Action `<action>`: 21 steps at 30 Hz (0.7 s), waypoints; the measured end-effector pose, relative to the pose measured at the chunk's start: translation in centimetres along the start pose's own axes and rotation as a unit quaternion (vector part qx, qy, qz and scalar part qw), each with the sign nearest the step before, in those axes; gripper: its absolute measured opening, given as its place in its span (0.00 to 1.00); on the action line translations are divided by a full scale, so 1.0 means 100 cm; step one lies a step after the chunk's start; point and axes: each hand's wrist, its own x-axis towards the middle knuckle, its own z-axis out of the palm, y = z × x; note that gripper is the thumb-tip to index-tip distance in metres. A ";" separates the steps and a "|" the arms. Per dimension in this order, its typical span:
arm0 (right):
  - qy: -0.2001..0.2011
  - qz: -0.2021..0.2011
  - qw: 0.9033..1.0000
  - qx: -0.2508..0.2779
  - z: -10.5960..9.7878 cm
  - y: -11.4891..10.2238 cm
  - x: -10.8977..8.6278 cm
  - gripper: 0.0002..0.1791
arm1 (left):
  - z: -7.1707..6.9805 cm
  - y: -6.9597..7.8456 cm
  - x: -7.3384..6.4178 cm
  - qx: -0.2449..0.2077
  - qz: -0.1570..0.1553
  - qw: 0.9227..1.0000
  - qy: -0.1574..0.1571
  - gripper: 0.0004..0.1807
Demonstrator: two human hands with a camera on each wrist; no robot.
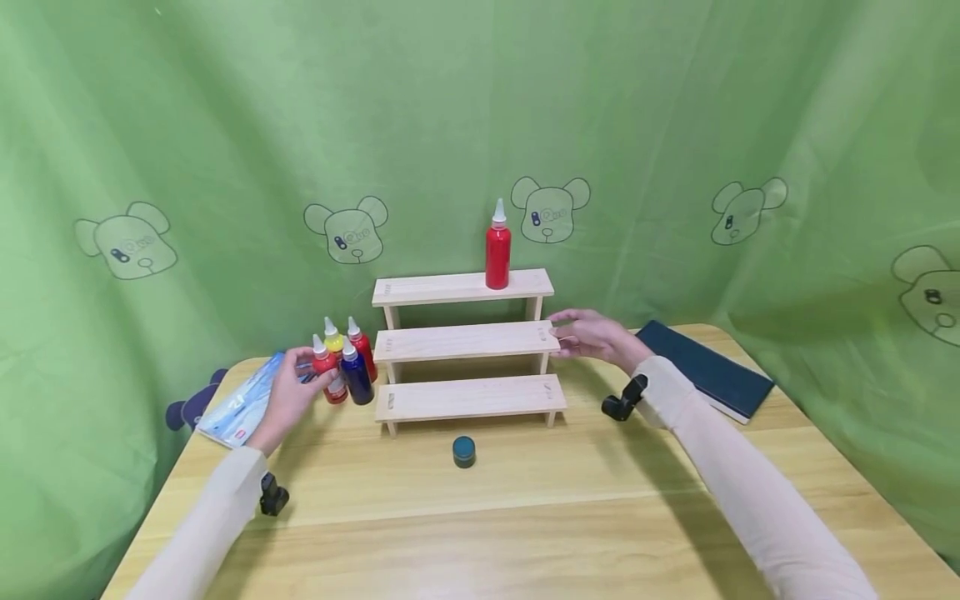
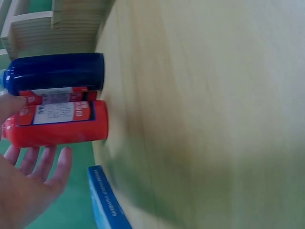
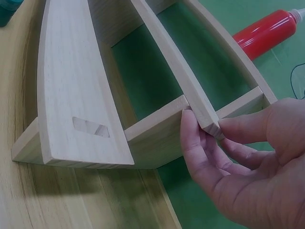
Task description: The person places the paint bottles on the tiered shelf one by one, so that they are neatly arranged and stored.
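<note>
My left hand (image 1: pixel 288 392) is at a red squeeze bottle (image 1: pixel 334 386) with a white nozzle, thumb on one side and fingers on the other. In the left wrist view the bottle's printed label (image 2: pixel 57 112) shows beside the thumb. Close against it stand a dark blue bottle (image 1: pixel 357 382), a yellow bottle (image 1: pixel 333 337) and another red bottle (image 1: pixel 363 350). With thumb and fingers, my right hand (image 1: pixel 592 336) pinches the right end of the middle board (image 3: pixel 176 67) of a three-step wooden rack (image 1: pixel 468 398). On its top board stands a red bottle (image 1: pixel 498 257).
A small dark teal-lidded jar (image 1: pixel 464 451) sits in front of the rack on the wooden table (image 1: pixel 420 533). A blue-and-white booklet (image 1: pixel 243 404) lies at the left, a dark green book (image 1: pixel 705 367) at the right. Behind hangs a green curtain (image 1: pixel 442 108).
</note>
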 end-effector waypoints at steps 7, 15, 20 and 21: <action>0.001 -0.002 1.000 -0.006 -0.001 -0.002 0.000 0.34 | 0.004 -0.006 0.003 -0.018 -0.021 1.000 0.009 0.36; 0.005 -0.011 1.000 -0.013 -0.003 -0.006 -0.002 0.33 | 0.006 -0.005 0.001 -0.037 -0.021 0.999 0.018 0.34; 0.007 -0.008 1.000 -0.011 -0.001 0.000 -0.001 0.32 | 0.003 -0.011 -0.005 -0.035 -0.014 0.998 0.048 0.32; 0.005 -0.005 1.000 -0.010 -0.001 0.001 -0.001 0.31 | 0.002 -0.012 -0.008 -0.030 -0.014 0.998 0.053 0.32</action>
